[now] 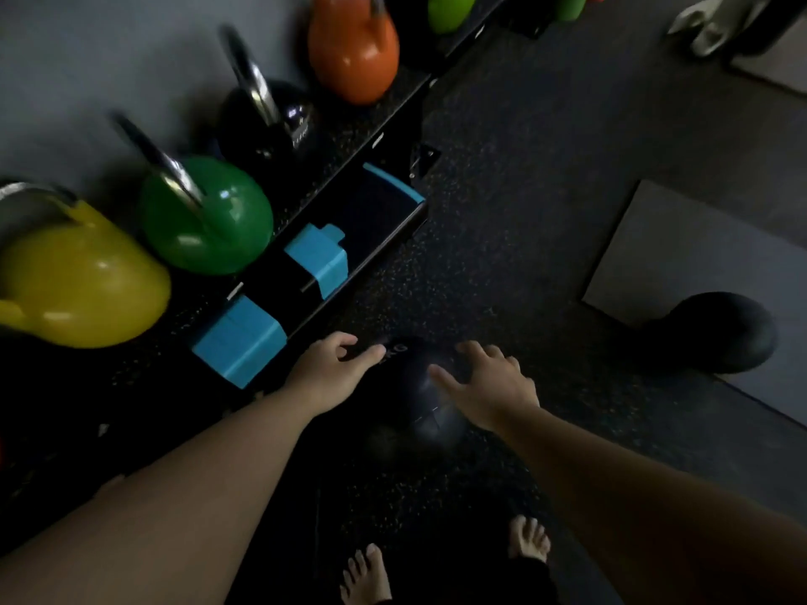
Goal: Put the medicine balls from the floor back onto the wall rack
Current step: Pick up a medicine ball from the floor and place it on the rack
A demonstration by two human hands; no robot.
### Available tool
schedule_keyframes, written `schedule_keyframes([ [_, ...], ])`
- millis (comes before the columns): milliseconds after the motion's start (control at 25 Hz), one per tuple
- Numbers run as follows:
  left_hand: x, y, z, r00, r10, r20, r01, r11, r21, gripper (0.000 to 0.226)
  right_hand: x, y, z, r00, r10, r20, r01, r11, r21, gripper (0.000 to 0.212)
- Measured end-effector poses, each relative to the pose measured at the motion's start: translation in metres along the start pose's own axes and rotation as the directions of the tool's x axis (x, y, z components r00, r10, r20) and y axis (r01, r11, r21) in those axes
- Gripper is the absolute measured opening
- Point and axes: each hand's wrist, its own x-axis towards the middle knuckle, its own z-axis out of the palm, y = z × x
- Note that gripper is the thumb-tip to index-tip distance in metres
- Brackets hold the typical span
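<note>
Dark speckled rubber floor (502,220) fills most of the view, with a low black shelf (349,137) along the grey wall at its left edge carrying a yellow kettlebell (83,277), a green kettlebell (209,220), a black kettlebell (266,120) and an orange kettlebell (353,54). Both hands reach down over a dark medicine ball (415,395) on the floor near the shelf's front edge. The left hand (327,369) and right hand (493,386) are spread open on either side of its top, nothing gripped; whether they touch it is hard to tell in the dim blur. A second ball (716,334) lies well apart at the floor's right edge, beside a grey mat (698,255). No wall rack holding balls is in view, so by my judgement at least two balls remain and this lift has not yet begun.
</note>
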Motion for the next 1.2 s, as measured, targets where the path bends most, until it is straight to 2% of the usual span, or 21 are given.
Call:
schedule_keyframes([
  [200, 0.138, -0.095, 0.078, 0.98, -0.197, -0.031, 0.188, 0.966, -0.177, 0.094, 0.148, 0.012, 0.101, 0.996, -0.026, 0.084, 0.025, 1.0, 0.006, 0.121],
  [360, 0.192, -0.141, 0.127, 0.945, -0.326, -0.02, 0.289, 0.862, -0.416, 0.106, 0.208, 0.03, 0.16, 0.985, -0.021, 0.173, 0.006, 0.996, 0.086, 0.145],
  [480, 0.195, -0.156, 0.147, 0.895, -0.431, 0.116, 0.404, 0.672, -0.621, 0.105, 0.224, 0.034, 0.173, 0.985, -0.017, 0.172, -0.015, 0.984, 0.178, 0.147],
  [560, 0.189, -0.157, 0.155, 0.888, -0.436, 0.148, 0.395, 0.555, -0.732, 0.114, 0.22, 0.034, 0.173, 0.988, -0.02, 0.151, -0.011, 0.978, 0.206, 0.142],
  [600, 0.186, -0.155, 0.157, 0.89, -0.434, 0.141, 0.38, 0.534, -0.755, 0.123, 0.214, 0.035, 0.17, 0.992, -0.026, 0.124, -0.003, 0.974, 0.226, 0.138],
  [680, 0.179, -0.15, 0.151, 0.91, -0.413, 0.029, 0.278, 0.559, -0.781, 0.128, 0.199, 0.033, 0.158, 0.996, -0.062, 0.061, 0.043, 0.96, 0.275, 0.133],
  [800, 0.154, -0.113, 0.108, 0.922, -0.369, -0.12, 0.145, 0.614, -0.776, 0.13, 0.178, 0.01, 0.108, 0.989, -0.136, -0.054, 0.147, 0.927, 0.346, 0.127],
  [880, 0.135, -0.07, 0.063, 0.921, -0.336, -0.197, 0.078, 0.654, -0.752, 0.137, 0.167, -0.017, 0.051, 0.972, -0.191, -0.136, 0.229, 0.896, 0.38, 0.124],
  [960, 0.111, -0.017, 0.012, 0.927, -0.27, -0.261, -0.027, 0.644, -0.765, 0.139, 0.15, -0.049, -0.02, 0.947, -0.24, -0.215, 0.309, 0.865, 0.396, 0.126],
  [1040, 0.076, 0.044, -0.043, 0.919, -0.196, -0.342, -0.148, 0.632, -0.761, 0.13, 0.124, -0.081, -0.099, 0.911, -0.283, -0.298, 0.389, 0.831, 0.398, 0.127],
  [1160, 0.014, 0.127, -0.118, 0.869, -0.116, -0.481, -0.319, 0.613, -0.723, 0.099, 0.075, -0.13, -0.211, 0.843, -0.35, -0.409, 0.507, 0.772, 0.383, 0.124],
  [1200, -0.013, 0.154, -0.145, 0.854, -0.087, -0.512, -0.363, 0.604, -0.709, 0.097, 0.055, -0.146, -0.25, 0.815, -0.371, -0.446, 0.546, 0.749, 0.375, 0.123],
])
